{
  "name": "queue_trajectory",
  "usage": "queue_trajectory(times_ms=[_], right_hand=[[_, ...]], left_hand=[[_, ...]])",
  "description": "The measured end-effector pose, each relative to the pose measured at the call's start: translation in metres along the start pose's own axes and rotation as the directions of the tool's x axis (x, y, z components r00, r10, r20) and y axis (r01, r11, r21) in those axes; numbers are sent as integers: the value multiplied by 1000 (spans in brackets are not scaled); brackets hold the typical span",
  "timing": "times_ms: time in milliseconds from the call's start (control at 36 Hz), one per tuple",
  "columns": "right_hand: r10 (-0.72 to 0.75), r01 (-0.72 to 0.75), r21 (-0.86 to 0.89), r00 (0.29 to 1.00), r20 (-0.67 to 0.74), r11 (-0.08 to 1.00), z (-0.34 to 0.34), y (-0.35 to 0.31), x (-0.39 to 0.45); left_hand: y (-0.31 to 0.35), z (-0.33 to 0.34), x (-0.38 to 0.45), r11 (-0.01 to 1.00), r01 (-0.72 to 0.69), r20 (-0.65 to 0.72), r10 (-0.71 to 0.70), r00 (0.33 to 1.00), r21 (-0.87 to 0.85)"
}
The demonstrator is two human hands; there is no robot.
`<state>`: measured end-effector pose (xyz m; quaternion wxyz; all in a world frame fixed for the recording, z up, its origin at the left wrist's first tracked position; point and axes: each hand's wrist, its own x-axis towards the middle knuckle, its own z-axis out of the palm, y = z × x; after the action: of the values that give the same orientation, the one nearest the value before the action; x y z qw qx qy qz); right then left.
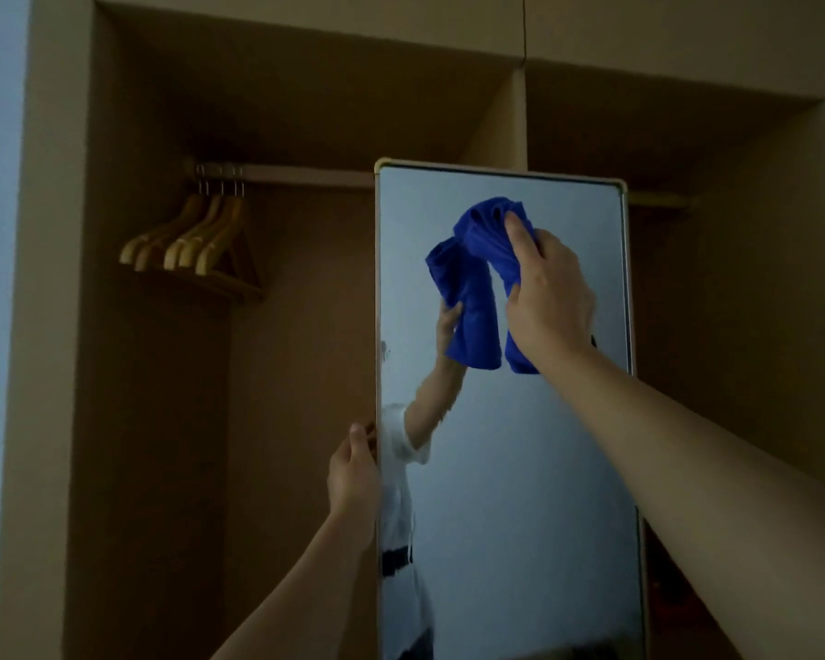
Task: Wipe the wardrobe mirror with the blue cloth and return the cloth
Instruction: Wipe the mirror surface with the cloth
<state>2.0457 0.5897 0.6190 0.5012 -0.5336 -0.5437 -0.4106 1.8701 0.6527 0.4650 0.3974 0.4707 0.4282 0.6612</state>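
Mirror point(520, 469): tall framed panel, upright in front of open wardrobe point(58, 326), top edge just below the hanging rail point(306, 175). Blue cloth point(484, 259) bunched against upper part of glass, near top edge and closer to right frame edge than left; its reflection hangs beside it to the left. Right hand point(546, 297) holds cloth against glass, thumb and fingers point(520, 240) curled round the bunch, pinching it. Left hand point(353, 473) grips left frame edge about mid-height, fingers wrapped round the edge, thumb on the front side. Glass below cloth is bare down to bottom of view; smudge near left edge at mid-height. Wooden hangers point(196, 240) on rail, well left of mirror. Person's reflection visible along left strip of glass
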Motion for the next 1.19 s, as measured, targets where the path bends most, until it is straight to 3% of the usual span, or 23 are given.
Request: queue_trajectory(times_ms=[306,472,778,917,1194], right_hand=[[49,-48,18,997,-60,999,20,-17,60],[27,-29,34,999,34,999,37,-39,59],[-293,293,40,956,-14,955,72,-68,6],[-290,290,41,957,2,956,77,-67,0],[-248,251,-76,968,45,965,68,-82,68]], left_hand=[[37,21,28,998,-59,21,59,998,-12],[31,23,24,998,-59,34,59,998,9],[24,22,31,994,-105,52,104,993,31],[21,24,34,994,-103,44,102,994,32],[14,18,45,981,-171,45,167,985,89]])
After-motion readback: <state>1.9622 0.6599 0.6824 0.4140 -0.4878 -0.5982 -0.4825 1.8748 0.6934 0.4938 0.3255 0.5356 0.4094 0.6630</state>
